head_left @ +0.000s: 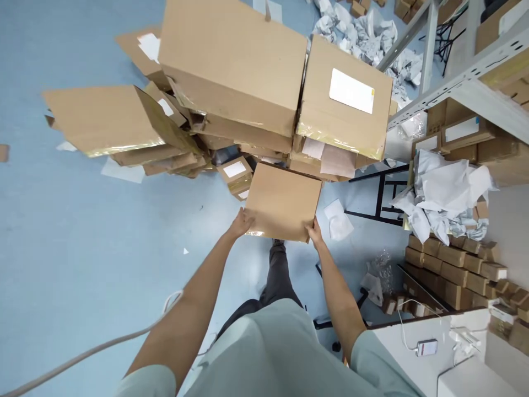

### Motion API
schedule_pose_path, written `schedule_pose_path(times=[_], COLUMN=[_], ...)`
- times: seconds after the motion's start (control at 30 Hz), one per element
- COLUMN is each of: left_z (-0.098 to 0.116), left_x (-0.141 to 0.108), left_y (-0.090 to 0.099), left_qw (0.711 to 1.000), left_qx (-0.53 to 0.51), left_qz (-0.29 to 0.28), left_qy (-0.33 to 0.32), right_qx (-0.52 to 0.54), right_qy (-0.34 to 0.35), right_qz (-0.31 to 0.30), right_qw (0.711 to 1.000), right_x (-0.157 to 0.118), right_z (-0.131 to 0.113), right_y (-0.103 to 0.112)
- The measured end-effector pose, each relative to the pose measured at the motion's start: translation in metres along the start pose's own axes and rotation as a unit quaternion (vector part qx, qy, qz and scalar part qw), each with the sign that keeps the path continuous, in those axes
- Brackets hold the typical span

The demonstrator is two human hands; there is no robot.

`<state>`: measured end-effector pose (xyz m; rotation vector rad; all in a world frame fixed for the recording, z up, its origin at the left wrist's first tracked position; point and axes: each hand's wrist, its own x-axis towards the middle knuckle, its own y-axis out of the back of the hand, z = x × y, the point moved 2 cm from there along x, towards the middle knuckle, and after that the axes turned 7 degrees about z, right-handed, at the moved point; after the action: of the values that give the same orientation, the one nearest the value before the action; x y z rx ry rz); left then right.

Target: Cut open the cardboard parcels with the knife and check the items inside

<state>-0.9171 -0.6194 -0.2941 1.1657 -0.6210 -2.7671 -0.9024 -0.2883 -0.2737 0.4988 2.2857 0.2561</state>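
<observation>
A flat brown cardboard box is held out in front of my body, between both hands. My left hand grips its left edge near the lower corner, and my right hand grips the lower right corner. Clear tape shows along the box's near edge. Just beyond it stand two large cardboard boxes, a wide one and one with a white label. A small labelled box lies close to the held box's upper left side.
An open carton leans at the left of the pile. At the right are a metal shelf, white bags on a black-legged stand, stacked small boxes and a white table with a phone. A cable crosses the lower left.
</observation>
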Motion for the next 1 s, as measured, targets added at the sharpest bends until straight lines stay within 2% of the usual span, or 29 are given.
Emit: schedule_pose_path(times=[0.1, 0.23, 0.37, 0.47, 0.57, 0.63, 0.73, 0.87, 1.0], left_z=[0.001, 0.011, 0.022, 0.031, 0.042, 0.048, 0.048, 0.024, -0.018], left_x=[-0.017, -0.055, -0.108, -0.155, -0.207, -0.247, -0.323, -0.445, -0.558], left_y=[0.010, 0.027, 0.032, 0.018, -0.017, -0.054, -0.116, -0.185, -0.232], left_qw=[0.999, 0.999, 0.996, 0.989, 0.975, 0.961, 0.927, 0.859, 0.787], left_qx=[0.003, -0.011, -0.044, -0.072, -0.092, -0.098, -0.093, -0.066, -0.044], left_qz=[0.025, 0.052, 0.061, 0.046, -0.004, -0.060, -0.166, -0.331, -0.461], left_qy=[0.030, 0.007, -0.056, -0.122, -0.200, -0.253, -0.322, -0.386, -0.408], right_qx=[-0.015, -0.007, 0.030, 0.074, 0.130, 0.169, 0.219, 0.267, 0.315], right_qy=[-0.020, -0.008, 0.039, 0.087, 0.135, 0.170, 0.212, 0.185, 0.126], right_qz=[0.044, 0.073, 0.074, 0.087, 0.127, 0.161, 0.228, 0.357, 0.471], right_qw=[0.999, 0.997, 0.996, 0.990, 0.974, 0.957, 0.925, 0.876, 0.814], right_x=[-0.014, -0.049, -0.106, -0.162, -0.224, -0.268, -0.338, -0.436, -0.519], right_z=[-0.003, -0.013, -0.018, -0.012, 0.012, 0.039, 0.096, 0.184, 0.262], right_y=[0.007, 0.030, 0.058, 0.085, 0.122, 0.152, 0.200, 0.258, 0.309])
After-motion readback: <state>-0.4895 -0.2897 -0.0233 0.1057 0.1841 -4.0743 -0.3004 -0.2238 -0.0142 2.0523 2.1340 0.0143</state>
